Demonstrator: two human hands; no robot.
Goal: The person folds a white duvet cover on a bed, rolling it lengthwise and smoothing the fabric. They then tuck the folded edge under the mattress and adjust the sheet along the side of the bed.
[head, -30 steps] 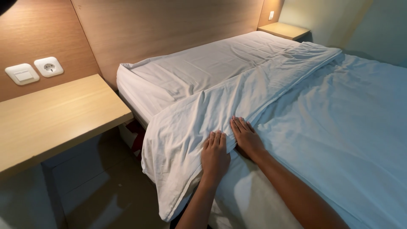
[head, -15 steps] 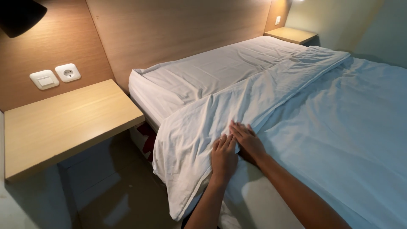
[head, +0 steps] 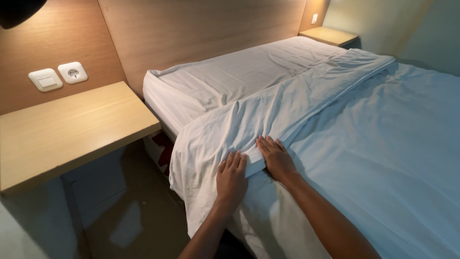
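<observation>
A bed [head: 230,76] with white linen fills the right of the view. A white top sheet [head: 383,144] covers it, and its upper part is folded back into a wrinkled band [head: 268,112] running across the bed. My left hand [head: 231,180] lies flat, palm down, on the edge of that folded band near the bed's side. My right hand [head: 276,158] lies flat beside it on the sheet, fingertips at the fold's edge. Both hands press on the fabric with fingers together; neither grips anything.
A light wooden bedside shelf [head: 67,129] sits at the left, with a switch [head: 45,80] and socket [head: 73,73] on the wooden wall panel above. A second shelf [head: 328,34] stands at the far corner. Dark floor [head: 124,220] lies between shelf and bed.
The view has shifted slightly; both hands stay flat on the fold, and the right has slid a little away from the left along the edge.
</observation>
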